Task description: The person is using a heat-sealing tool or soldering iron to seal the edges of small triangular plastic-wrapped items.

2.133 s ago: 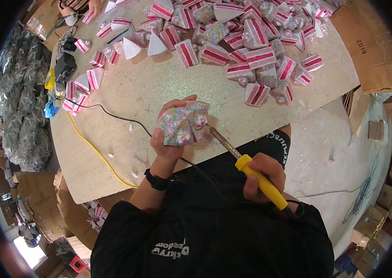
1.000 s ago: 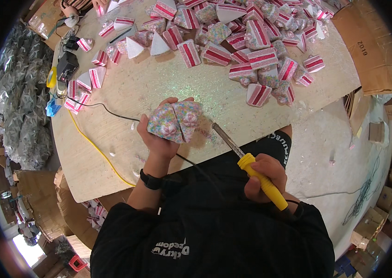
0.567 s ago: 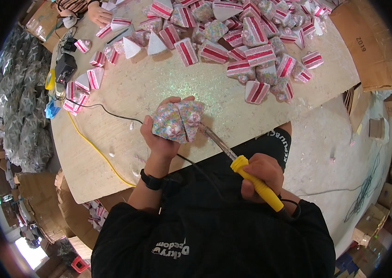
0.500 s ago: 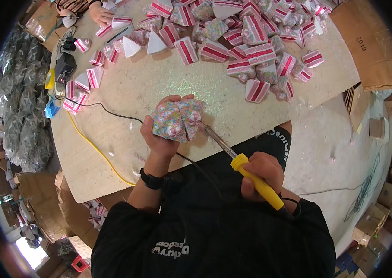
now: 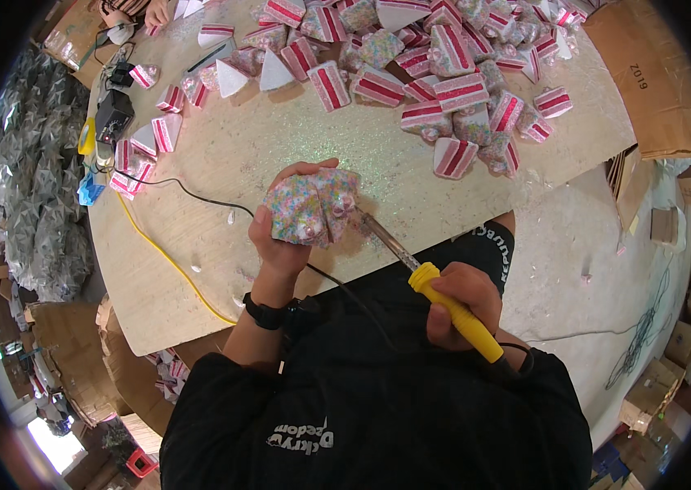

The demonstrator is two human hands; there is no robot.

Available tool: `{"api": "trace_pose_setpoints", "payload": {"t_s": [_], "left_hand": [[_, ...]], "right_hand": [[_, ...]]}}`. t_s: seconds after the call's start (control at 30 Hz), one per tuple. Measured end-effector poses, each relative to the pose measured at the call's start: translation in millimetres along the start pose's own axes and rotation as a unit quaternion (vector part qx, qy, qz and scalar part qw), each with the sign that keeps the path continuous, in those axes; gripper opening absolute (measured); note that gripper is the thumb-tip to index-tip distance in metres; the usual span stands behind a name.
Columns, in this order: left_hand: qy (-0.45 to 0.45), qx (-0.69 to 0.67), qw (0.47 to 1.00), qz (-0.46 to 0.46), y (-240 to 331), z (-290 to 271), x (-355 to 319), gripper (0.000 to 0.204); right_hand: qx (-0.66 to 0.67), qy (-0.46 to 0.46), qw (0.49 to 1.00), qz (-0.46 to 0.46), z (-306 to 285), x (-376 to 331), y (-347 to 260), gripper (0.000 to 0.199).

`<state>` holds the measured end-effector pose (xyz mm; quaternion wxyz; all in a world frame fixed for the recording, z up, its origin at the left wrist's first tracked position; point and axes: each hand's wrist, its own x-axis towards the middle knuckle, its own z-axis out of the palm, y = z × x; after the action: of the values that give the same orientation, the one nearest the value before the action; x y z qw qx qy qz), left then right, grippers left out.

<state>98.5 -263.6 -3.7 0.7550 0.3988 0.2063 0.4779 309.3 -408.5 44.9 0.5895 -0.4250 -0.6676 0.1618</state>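
Note:
My left hand (image 5: 280,251) is closed around two fake cake slices (image 5: 296,211) pressed side by side, their tops covered in pastel sprinkles and glitter. A narrow gap runs between the two, and small shiny beads sit near the edge facing me. In my right hand (image 5: 467,304) is a soldering iron (image 5: 461,325), gripped by its yellow handle. Its metal shaft points up and left, with the tip beside the right edge of the slices; whether it touches them I cannot tell.
A pile of pink-and-white fake cake slices (image 5: 460,94) covers the far side of the table (image 5: 223,163). A black power box (image 5: 113,113) stands at the left, where a black cord and a yellow cable (image 5: 167,245) run. Another person's hand (image 5: 157,14) is at the far left. Cardboard (image 5: 648,82) borders the right.
The soldering iron's tip has shifted slightly up, and its handle a little right. The held slices have tilted slightly, showing more beads. The other person's hand has drawn back up and left.

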Motion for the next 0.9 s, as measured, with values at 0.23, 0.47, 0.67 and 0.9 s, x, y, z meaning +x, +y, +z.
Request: {"api": "trace_pose_setpoints", "payload": {"t_s": [0.23,0.47,0.67,0.9], "left_hand": [[0.031,-0.038,0.999,-0.019,-2.7,-6.2,-1.9,0.090],[0.011,-0.062,0.998,-0.024,-1.8,-1.9,-1.7,0.087],[0.000,0.004,1.000,-0.002,-1.6,0.0,-1.4,0.089],[0.007,-0.016,1.000,-0.009,-3.9,-2.5,-2.0,0.091]], "right_hand": [[0.009,0.006,1.000,0.007,-0.1,0.2,0.2,0.027],[0.003,-0.001,1.000,-0.007,1.6,1.8,1.3,0.026],[0.009,-0.002,1.000,0.011,0.5,0.4,2.3,0.026],[0.012,-0.005,1.000,0.027,2.9,-1.5,3.2,0.027]]}}
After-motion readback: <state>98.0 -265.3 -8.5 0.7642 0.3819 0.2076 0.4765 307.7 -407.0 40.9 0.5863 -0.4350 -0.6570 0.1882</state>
